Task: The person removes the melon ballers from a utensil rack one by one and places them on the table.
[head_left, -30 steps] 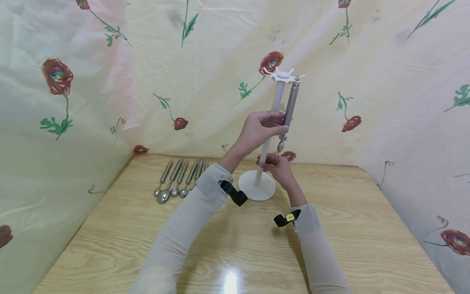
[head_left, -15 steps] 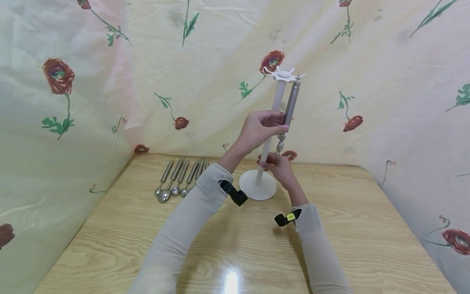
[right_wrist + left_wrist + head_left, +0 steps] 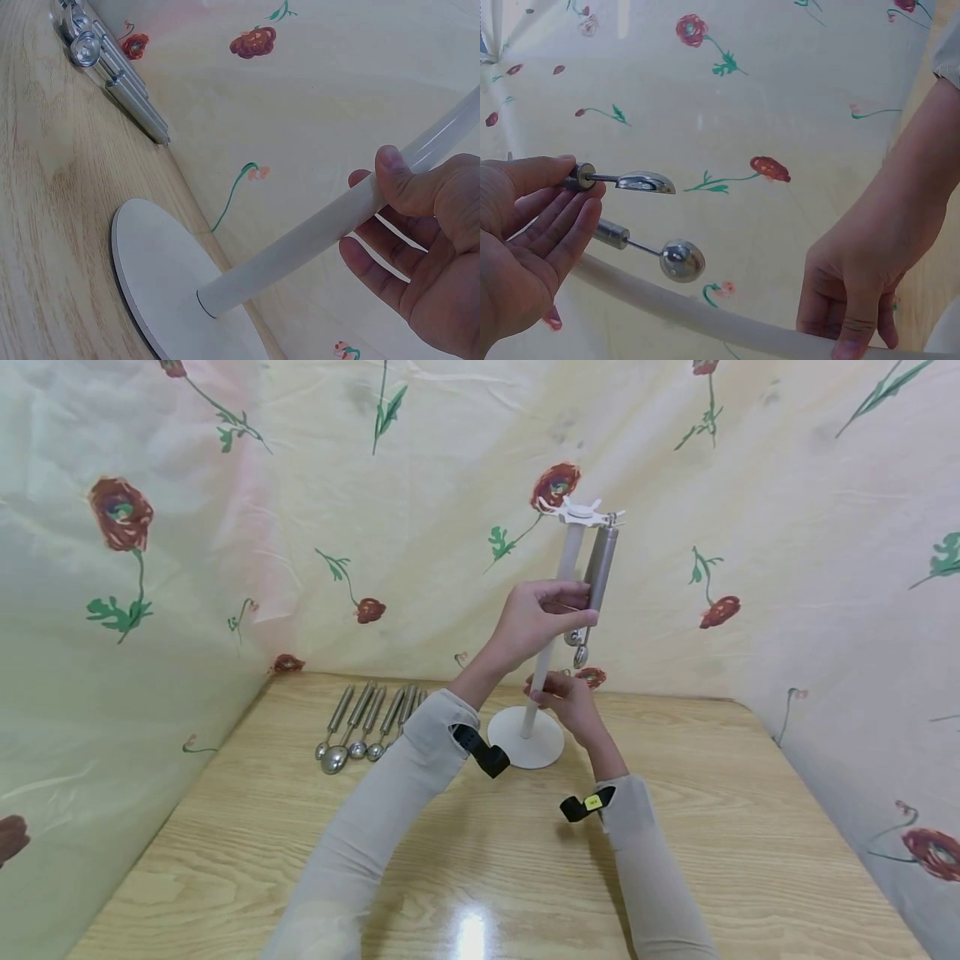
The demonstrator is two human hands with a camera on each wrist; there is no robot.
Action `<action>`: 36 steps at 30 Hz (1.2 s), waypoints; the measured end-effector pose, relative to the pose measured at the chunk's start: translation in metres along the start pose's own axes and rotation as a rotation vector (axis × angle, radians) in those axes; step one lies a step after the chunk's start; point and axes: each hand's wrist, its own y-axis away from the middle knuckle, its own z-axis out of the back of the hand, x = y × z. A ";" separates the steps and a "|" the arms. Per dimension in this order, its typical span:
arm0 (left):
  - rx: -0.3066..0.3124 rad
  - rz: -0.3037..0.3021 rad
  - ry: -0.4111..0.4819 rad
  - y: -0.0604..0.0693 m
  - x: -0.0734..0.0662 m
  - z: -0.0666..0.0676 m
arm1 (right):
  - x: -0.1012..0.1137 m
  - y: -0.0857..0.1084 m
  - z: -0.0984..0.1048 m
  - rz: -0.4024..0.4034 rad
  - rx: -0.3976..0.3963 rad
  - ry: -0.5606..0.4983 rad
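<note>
My left hand [image 3: 534, 617] pinches the thick metal handle of a small spoon [image 3: 602, 564] between thumb and fingers. Its top end is at a hook of the white stand [image 3: 569, 552]; whether it hangs there freely I cannot tell. In the left wrist view the spoon's oblong bowl [image 3: 645, 182] points away from the hand. A second spoon with a round bowl [image 3: 682, 260] hangs just beyond the fingertips, close to the pole. Lower down, my right hand [image 3: 573, 703] grips the pole [image 3: 300, 234] between thumb and fingers, above the round base [image 3: 161, 277].
Several metal spoons [image 3: 367, 718] lie in a row on the wooden table [image 3: 517, 860], left of the stand and partly hidden by my left sleeve. A flowered cloth [image 3: 420, 543] rises behind the table and along both sides.
My left hand has shifted slightly up and to the right with the spoon. The two hanging spoons now show apart from each other. My right hand stays on the pole.
</note>
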 end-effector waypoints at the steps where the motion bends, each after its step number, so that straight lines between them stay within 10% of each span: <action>1: 0.001 0.008 -0.002 0.000 -0.001 -0.001 | 0.000 0.000 0.000 0.005 0.000 0.003; 20: 0.038 -0.029 0.005 0.008 -0.001 -0.006 | -0.002 0.000 -0.002 0.045 -0.012 0.018; 36: 0.066 -0.006 -0.021 0.026 0.036 0.016 | -0.002 0.001 -0.002 0.004 -0.039 -0.026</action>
